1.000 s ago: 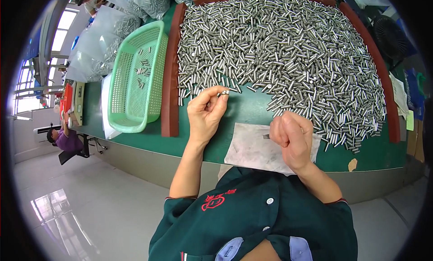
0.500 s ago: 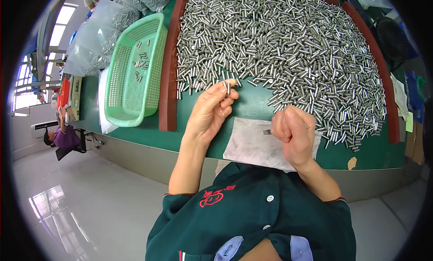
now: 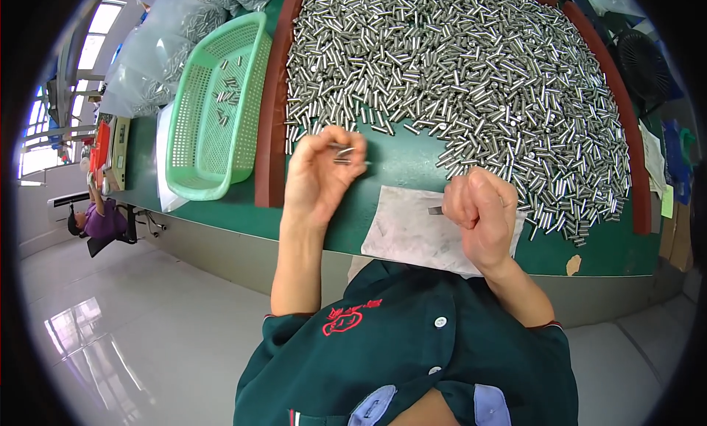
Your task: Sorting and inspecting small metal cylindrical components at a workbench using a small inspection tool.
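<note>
1. Loosely curled at ten o'clock, the left hand (image 3: 318, 177) is holding blurred metal pins (image 3: 342, 158).
2. At three o'clock, the right hand (image 3: 482, 216) is making a fist beside a small dark piece (image 3: 435, 211); its contents cannot be told.
3. Toward one o'clock, a pin pile (image 3: 456, 72) is covering the green table (image 3: 401, 161).
4. Farther toward ten o'clock, a green basket (image 3: 246, 131) is holding several pins.

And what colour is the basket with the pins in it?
The basket is light green; the head view shows it best.
</note>
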The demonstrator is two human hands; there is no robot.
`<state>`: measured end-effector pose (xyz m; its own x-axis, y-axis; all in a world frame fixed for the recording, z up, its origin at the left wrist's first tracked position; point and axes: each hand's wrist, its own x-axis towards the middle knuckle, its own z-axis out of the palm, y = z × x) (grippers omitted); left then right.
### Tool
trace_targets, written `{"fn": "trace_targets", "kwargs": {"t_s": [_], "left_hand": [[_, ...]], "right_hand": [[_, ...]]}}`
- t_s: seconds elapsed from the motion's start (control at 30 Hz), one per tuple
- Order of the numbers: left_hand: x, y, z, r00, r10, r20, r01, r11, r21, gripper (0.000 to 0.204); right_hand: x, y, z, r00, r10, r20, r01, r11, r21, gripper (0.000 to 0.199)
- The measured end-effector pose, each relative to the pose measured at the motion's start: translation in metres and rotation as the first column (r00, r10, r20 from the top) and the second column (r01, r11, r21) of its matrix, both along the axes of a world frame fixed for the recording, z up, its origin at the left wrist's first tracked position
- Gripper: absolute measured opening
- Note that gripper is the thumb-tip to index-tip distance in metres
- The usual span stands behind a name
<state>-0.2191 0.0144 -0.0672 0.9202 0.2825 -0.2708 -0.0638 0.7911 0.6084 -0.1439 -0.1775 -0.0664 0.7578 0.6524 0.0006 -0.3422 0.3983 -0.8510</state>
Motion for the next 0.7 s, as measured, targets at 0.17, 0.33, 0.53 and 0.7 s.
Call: {"fn": "trace_targets", "kwargs": {"t_s": [0.17,0.33,0.53,0.7], "left_hand": [[0.001,0.000,0.008,0.891,0.387,-0.237,0.041,0.452,0.891,0.013],[0.004,-0.007,0.002,0.884,0.421,-0.204,0.274,-0.113,0.955,0.010],[0.010,-0.011,-0.006,0.901,0.418,-0.111,0.290,-0.392,0.873,0.009],[0.008,-0.013,-0.005,0.928,0.335,-0.161,0.191,-0.059,0.980,0.011]], "right_hand": [[-0.001,0.001,-0.001,1.000,-0.007,0.005,0.007,1.000,0.008,0.036],[-0.001,0.001,0.000,1.000,-0.001,0.002,0.001,1.000,0.013,0.037],[0.000,0.002,0.000,1.000,0.000,-0.013,0.000,1.000,0.025,0.036],[-0.001,0.001,0.001,1.000,-0.004,-0.006,0.004,1.000,0.017,0.035]]}}
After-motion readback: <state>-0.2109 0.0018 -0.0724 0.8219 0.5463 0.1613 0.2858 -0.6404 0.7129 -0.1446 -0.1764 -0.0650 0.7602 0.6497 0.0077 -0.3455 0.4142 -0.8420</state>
